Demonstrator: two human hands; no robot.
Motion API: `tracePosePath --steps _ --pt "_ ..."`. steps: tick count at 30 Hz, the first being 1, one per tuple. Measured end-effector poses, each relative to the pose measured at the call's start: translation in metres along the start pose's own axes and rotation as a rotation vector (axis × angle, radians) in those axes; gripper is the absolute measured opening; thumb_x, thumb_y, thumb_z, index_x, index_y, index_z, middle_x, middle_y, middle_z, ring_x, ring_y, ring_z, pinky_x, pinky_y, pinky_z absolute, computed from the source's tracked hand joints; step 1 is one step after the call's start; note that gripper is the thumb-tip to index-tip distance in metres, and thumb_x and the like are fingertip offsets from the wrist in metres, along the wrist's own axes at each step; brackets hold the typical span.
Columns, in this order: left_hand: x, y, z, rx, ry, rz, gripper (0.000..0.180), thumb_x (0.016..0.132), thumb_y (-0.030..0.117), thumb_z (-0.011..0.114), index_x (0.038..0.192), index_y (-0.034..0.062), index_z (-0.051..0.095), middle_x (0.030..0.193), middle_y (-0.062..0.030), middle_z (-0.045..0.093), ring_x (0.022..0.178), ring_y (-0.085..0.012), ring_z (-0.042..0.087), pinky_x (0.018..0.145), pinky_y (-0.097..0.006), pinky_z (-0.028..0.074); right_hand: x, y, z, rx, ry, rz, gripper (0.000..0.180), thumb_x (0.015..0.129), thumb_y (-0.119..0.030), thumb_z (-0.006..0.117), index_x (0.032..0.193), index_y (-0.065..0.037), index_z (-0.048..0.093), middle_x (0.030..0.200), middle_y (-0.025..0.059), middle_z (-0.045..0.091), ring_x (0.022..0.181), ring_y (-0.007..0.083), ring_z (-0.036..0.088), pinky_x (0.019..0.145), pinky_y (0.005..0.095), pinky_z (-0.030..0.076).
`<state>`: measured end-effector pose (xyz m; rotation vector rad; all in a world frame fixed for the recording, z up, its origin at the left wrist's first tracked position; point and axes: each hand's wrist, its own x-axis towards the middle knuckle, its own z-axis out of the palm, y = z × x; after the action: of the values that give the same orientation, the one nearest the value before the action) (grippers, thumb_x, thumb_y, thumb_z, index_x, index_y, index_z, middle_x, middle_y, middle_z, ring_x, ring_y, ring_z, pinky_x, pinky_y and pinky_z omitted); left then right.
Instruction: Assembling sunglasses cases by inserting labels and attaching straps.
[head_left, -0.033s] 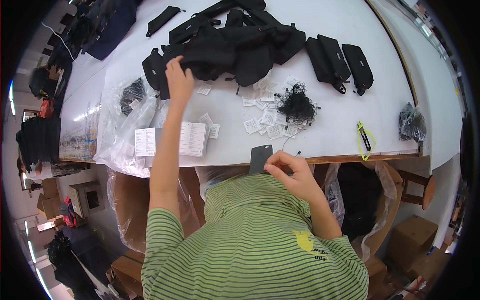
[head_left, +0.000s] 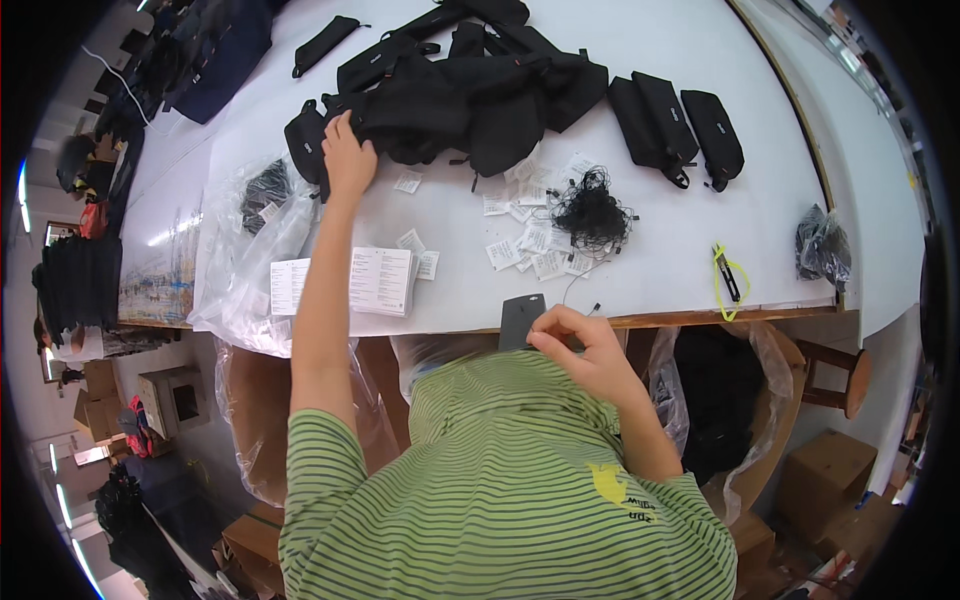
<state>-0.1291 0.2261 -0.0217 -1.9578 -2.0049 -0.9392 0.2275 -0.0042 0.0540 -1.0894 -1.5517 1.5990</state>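
Note:
My left hand (head_left: 348, 165) reaches to the near left side of a heap of black pouches (head_left: 420, 105). Its fingertips lie at the edge of a dark pouch, with the thumb apart from the fingers. Another small black pouch (head_left: 304, 140) lies just left of it. Close to my body at the table's front edge, my right hand (head_left: 590, 350) is closed in a pinch on a thin black string (head_left: 570, 289). A dark grey hang tag (head_left: 518, 318) hangs beside these fingers; its lower end is against my shirt.
A tangle of black strings (head_left: 594, 215) lies by scattered small white labels (head_left: 535, 240). Stacked white printed cards (head_left: 380, 280) sit near a clear plastic bag (head_left: 250, 260). To the right are black pouches (head_left: 712, 135) and a cutter (head_left: 730, 280) with a yellow loop. Lined boxes (head_left: 780, 400) stand below the table.
My left hand has shifted slightly left along the edge of the heap. My right hand stays at the hang tag, nearly still.

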Motion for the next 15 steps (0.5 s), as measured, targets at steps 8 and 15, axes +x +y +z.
tracePosePath --steps 8,15 --pt "0.021 0.005 -0.036 -0.177 -0.243 -0.134 0.028 0.074 0.016 0.072 0.096 0.0022 0.061 0.097 -0.0112 0.062 0.078 -0.025 0.06 0.071 -0.032 0.047 -0.011 0.015 0.006 0.122 0.091 0.005 0.014 0.089 -0.014 0.063 0.089 0.0 0.06 0.068 -0.0008 0.053 0.059 0.005 0.045 0.056 0.0212 0.038" --pt "-0.068 0.107 -0.111 -0.473 -0.094 -0.018 0.022 0.077 0.012 0.073 0.088 -0.0005 0.058 0.076 -0.0056 0.057 0.065 -0.015 0.054 0.064 -0.027 0.044 0.012 0.02 0.015 0.088 0.038 -0.048 0.012 0.088 -0.016 0.063 0.088 -0.004 0.061 0.061 -0.0031 0.051 0.053 0.0034 0.04 0.051 0.0207 0.033"
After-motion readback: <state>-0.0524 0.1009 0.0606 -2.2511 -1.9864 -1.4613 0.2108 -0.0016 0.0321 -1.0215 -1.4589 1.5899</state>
